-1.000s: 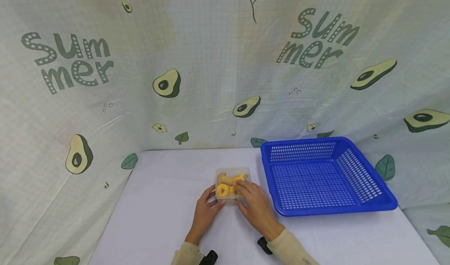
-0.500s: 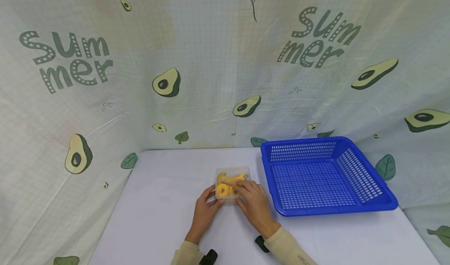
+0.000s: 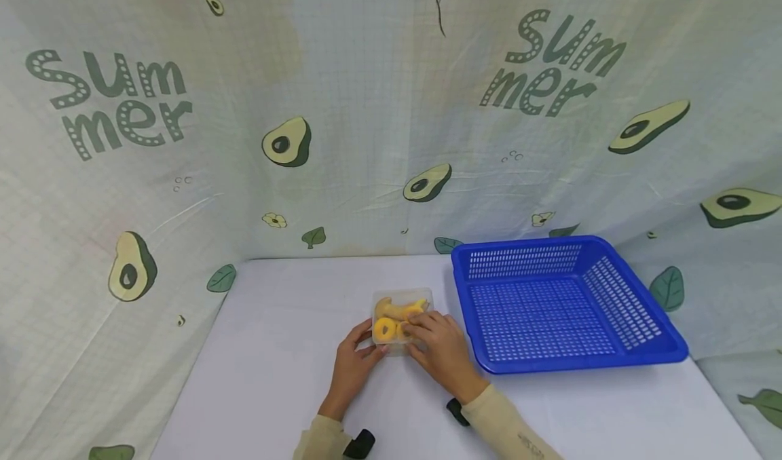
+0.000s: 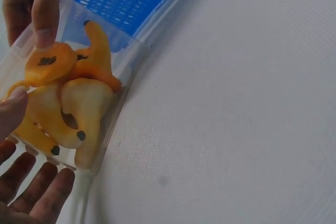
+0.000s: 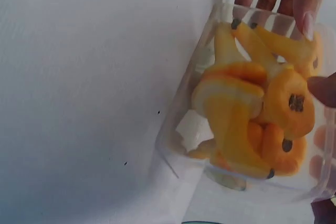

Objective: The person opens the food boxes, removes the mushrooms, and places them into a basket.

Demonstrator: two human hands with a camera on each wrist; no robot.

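Box: a clear plastic box [image 3: 401,317] sits on the white table [image 3: 275,378], just left of the blue basket [image 3: 562,304], near the middle of the table.
Fruit: yellow-orange pieces [image 3: 394,319] are piled inside; up close in the left wrist view [image 4: 68,103] they look like curved toy shapes with dark tips.
Left hand: the left hand [image 3: 353,366] cups the box's near left corner, thumb against its side, fingers curled under the wall — it's holding the box.
Right hand: the right hand [image 3: 441,351] comes in from the right, fingertips [image 4: 44,9] down on the top piece. Fingers bend over the box rim; it looks like a pinch on that piece, though the thumb's hold is hard to make out.
Backdrop: avocado-print cloth [image 3: 293,141] hangs behind the table.
Sleeves: pale sleeves [image 3: 507,423] on both arms.
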